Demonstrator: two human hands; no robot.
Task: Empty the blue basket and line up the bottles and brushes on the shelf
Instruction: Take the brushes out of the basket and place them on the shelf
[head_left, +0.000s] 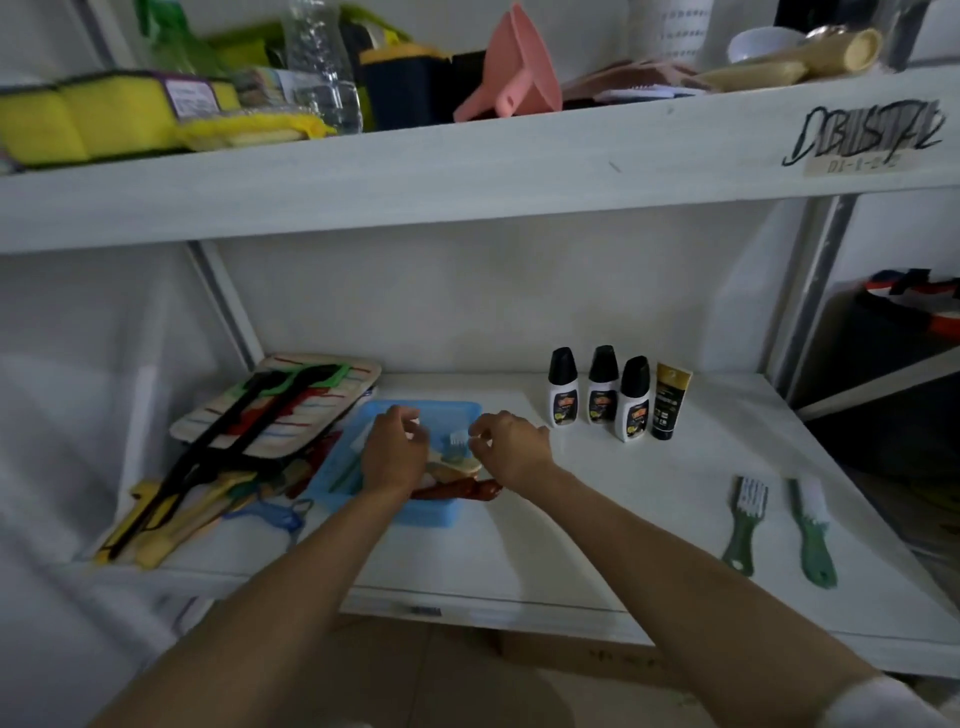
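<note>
head camera view, looking down into a white shelf bay: a blue basket (431, 514) sits left of centre on the lower shelf (571, 545), its long axis running from the front edge toward the back wall. inside it lie a reddish-brown brush (457, 489) set crosswise near the front wall, a pale wooden brush (460, 464) above it and a green handle (345, 475) at the left. the right hand (511, 441) pinches a small white-bristled brush (460, 439) over the basket, bristles up; the left hand (395, 449) reaches into the basket with fingers curled, though what it grips cannot be told. to the right, near the back wall, three white bottles with black caps (602, 389) stand upright in a row, touching or nearly so, with a black and gold tube (670, 400) just beside them. two green brushes (779, 525) lie near the front right edge, handles toward the viewer. bare shelf lies open between basket and brushes. a striped mat with black tongs (260, 410) crowds the basket's left side.
</note>
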